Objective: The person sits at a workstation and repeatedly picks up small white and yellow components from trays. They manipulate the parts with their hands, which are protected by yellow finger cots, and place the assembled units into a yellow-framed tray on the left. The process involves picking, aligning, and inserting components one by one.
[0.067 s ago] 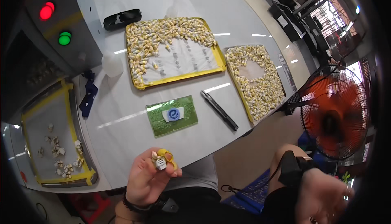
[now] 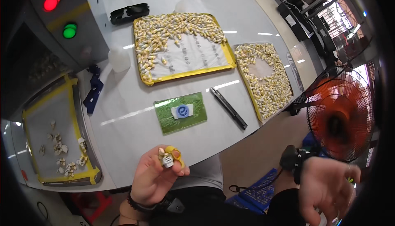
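My left hand (image 2: 153,176) is closed at the table's front edge, its fingertips pinching a small white and yellow figurine (image 2: 168,160). Dark lines mark the figurine's white part, and a curved yellow piece sits beside it at the fingertips. My right hand (image 2: 327,187) is at the lower right, off the table and blurred; its fingers point down, and whether they hold anything is unclear. Beyond my left hand lies a green rectangular pad (image 2: 164,121) with a blue round piece (image 2: 182,111) on a white patch. Right of the pad is a black pen-shaped tool (image 2: 228,108).
Two yellow-edged trays, a large one (image 2: 189,77) and a smaller one (image 2: 258,106), hold many small yellow-white pieces. At left are another taped tray (image 2: 41,131), dark blue cloth (image 2: 94,92) and a machine with red and green lights (image 2: 70,31). An orange fan (image 2: 339,121) stands right.
The whole view has shifted slightly, so the table items sit a little further right. My right hand has turned and risen a little; my left hand keeps its grip on the figurine.
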Demonstrator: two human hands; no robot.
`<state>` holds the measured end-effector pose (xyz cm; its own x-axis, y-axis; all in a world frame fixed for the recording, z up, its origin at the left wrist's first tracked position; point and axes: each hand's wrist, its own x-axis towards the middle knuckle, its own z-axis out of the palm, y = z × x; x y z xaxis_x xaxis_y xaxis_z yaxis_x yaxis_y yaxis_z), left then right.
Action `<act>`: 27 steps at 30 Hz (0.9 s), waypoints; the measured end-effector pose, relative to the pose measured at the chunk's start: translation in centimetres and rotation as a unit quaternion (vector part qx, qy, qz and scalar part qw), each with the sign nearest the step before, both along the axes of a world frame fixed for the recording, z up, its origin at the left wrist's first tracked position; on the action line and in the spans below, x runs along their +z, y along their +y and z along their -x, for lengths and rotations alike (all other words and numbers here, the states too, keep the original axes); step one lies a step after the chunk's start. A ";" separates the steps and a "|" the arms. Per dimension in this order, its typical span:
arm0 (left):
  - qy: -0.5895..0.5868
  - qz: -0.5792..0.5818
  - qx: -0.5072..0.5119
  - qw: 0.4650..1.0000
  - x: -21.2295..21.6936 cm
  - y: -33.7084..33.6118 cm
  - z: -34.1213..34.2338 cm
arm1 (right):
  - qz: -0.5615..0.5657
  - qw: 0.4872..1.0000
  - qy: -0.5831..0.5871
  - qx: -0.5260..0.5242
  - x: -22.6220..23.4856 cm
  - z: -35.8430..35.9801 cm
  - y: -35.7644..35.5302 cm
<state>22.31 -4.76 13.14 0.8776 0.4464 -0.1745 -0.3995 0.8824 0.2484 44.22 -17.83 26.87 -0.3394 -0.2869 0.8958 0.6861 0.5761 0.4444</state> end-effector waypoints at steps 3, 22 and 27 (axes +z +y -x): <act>0.016 -0.008 -0.001 1.000 0.1 0.3 1.0 | 0.352 0.888 0.057 -0.292 -3.1 -1.4 1.4; 0.047 -0.187 0.017 0.981 -1.4 -0.8 2.9 | 0.672 0.584 0.104 -0.444 -10.0 -16.3 0.9; 0.063 -0.173 0.016 0.983 -1.5 -0.7 3.1 | 0.681 0.559 0.280 -0.382 -7.8 -11.9 2.0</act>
<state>19.25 -5.49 11.65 0.8440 0.5243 -0.1129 -0.3720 0.7239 0.5810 56.11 -15.81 19.09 0.5466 0.8266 0.1343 0.7744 -0.4379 -0.4567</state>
